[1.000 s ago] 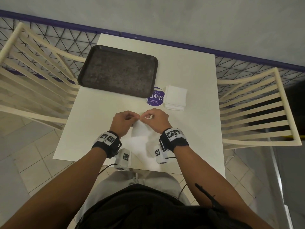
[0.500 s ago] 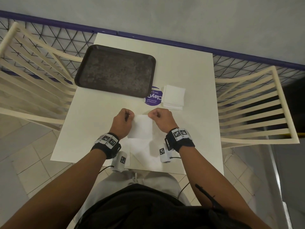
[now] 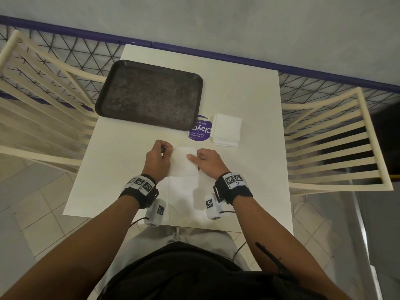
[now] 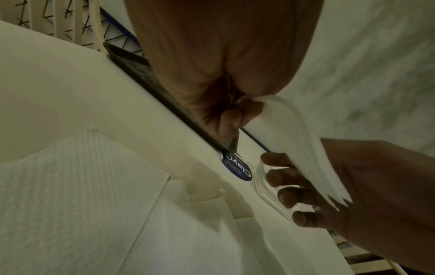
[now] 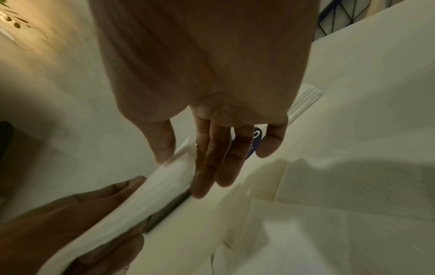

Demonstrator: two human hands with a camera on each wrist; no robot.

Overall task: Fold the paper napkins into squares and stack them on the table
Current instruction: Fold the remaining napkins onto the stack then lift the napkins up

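Note:
A folded white napkin (image 3: 184, 162) hangs just above the table (image 3: 121, 161) between my hands. My left hand (image 3: 165, 149) pinches its left edge; the left wrist view shows curled fingers (image 4: 235, 119) nipping the napkin (image 4: 301, 148). My right hand (image 3: 194, 158) holds the right edge, thumb on top and fingers (image 5: 207, 163) stretched beneath the napkin (image 5: 146, 201). A stack of folded napkins (image 3: 226, 132) lies to the far right. Unfolded napkins (image 3: 184, 198) lie flat under my wrists at the near edge.
A dark empty tray (image 3: 149, 98) sits at the far left of the table. A round purple sticker (image 3: 200, 132) lies between tray and stack. Cream slatted chairs (image 3: 333, 144) stand on both sides, and a wire fence runs behind the table.
My hands, together at the napkin's top a second ago, have moved apart to its two side edges. The napkin now hangs spread between them, and my right thumb has slid onto its top.

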